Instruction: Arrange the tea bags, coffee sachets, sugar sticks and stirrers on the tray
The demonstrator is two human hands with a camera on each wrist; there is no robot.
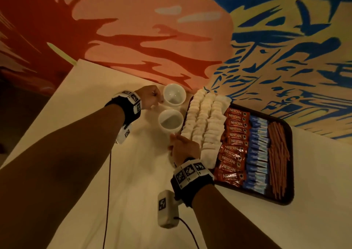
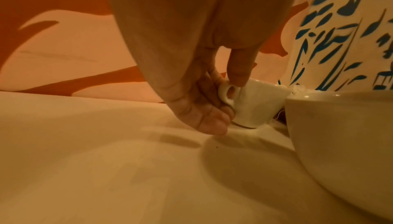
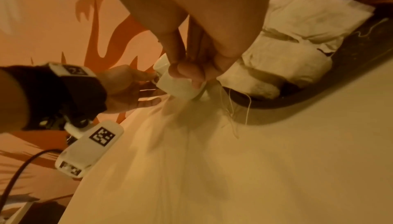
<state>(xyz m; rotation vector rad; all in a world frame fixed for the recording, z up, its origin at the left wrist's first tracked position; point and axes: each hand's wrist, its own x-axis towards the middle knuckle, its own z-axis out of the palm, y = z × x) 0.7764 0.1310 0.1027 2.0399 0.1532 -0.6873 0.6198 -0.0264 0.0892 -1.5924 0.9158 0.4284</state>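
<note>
A dark tray (image 1: 290, 172) lies at the right of the white table. On it, from left to right, are three rows of white tea bags (image 1: 202, 123), red coffee sachets (image 1: 234, 147), blue sugar sticks (image 1: 257, 149) and orange-brown stirrers (image 1: 279, 157). Two white cups stand just left of the tray. My left hand (image 1: 152, 98) pinches the handle of the far cup (image 2: 253, 105) between thumb and finger. My right hand (image 1: 181, 144) grips the near cup (image 1: 170, 121) at its near side, its fingers curled over the cup (image 3: 180, 84). Tea bags (image 3: 297, 46) lie right beside that hand.
The white tablecloth (image 1: 133, 191) stretches towards me and to the left. A painted wall (image 1: 152, 39) rises right behind the cups and tray. Loose tea-bag strings (image 3: 234, 110) hang over the tray rim. A dark cable (image 1: 108, 191) trails from my left wrist.
</note>
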